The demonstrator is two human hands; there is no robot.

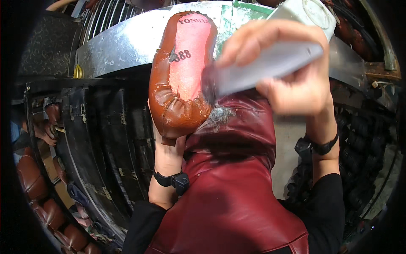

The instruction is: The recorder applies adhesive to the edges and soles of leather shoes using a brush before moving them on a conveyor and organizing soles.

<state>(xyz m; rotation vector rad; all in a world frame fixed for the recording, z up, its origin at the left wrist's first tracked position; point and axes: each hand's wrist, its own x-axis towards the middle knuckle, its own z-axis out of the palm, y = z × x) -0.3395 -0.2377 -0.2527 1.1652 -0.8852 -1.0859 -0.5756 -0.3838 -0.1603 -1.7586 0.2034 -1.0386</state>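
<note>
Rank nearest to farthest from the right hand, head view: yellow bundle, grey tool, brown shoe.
1. Grey tool: gripped in the right hand.
2. Brown shoe: left of that hand, pink underside up.
3. Yellow bundle: far left, by the metal surface's edge.

On my feed: dark printed capitals across the far end of the pink sole board, framed by a brown shoe upper. Nearer, I note dark digits, leftmost partly obscured by a dark smudge.
</note>
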